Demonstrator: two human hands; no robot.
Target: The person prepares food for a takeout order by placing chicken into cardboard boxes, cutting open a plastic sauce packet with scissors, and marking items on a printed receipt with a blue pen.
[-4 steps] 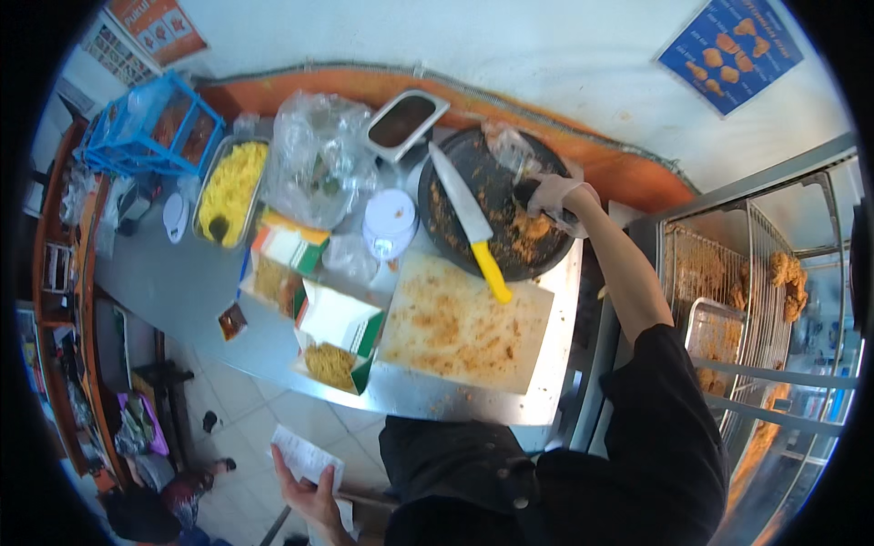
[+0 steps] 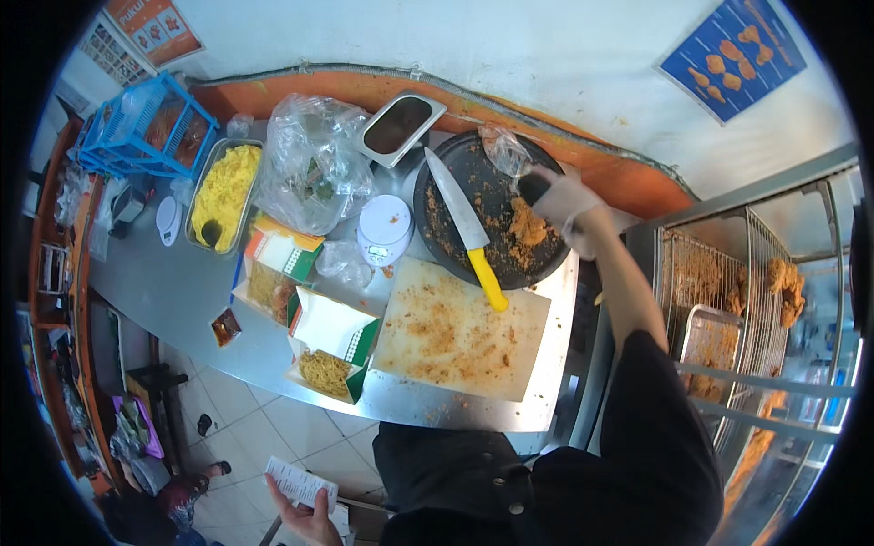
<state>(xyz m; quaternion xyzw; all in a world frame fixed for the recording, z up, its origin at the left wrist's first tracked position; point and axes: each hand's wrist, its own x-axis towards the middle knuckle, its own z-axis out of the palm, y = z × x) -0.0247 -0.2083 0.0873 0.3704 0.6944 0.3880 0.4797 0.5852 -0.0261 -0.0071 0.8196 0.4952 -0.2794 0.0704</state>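
The left grip (image 2: 309, 520) holds a slip (image 2: 298, 482); the gloved right grip (image 2: 569, 209) clasps a dark pestle (image 2: 532, 188) over the mortar (image 2: 463, 153). A knife (image 2: 466, 218) reaches from mortar to board (image 2: 455, 341).

Right arm (image 2: 630, 282) outstretched, right fingers (image 2: 553, 202) apparently curled; left fingers (image 2: 279, 500) bent, lower.

A blue plastic basket (image 2: 206, 146) and a rectangular container (image 2: 253, 193) of yellow food (image 2: 223, 182) line the left side of a metal table (image 2: 137, 264), near a bulging clear plastic bag (image 2: 314, 155). A steel pan (image 2: 422, 134) of dark sauce sits above a round white scale (image 2: 384, 233). An orange poster (image 2: 150, 35) and a blue poster (image 2: 728, 64) hang on the wall (image 2: 546, 64), while wire racks (image 2: 756, 291) at right carry fried pieces (image 2: 788, 296).
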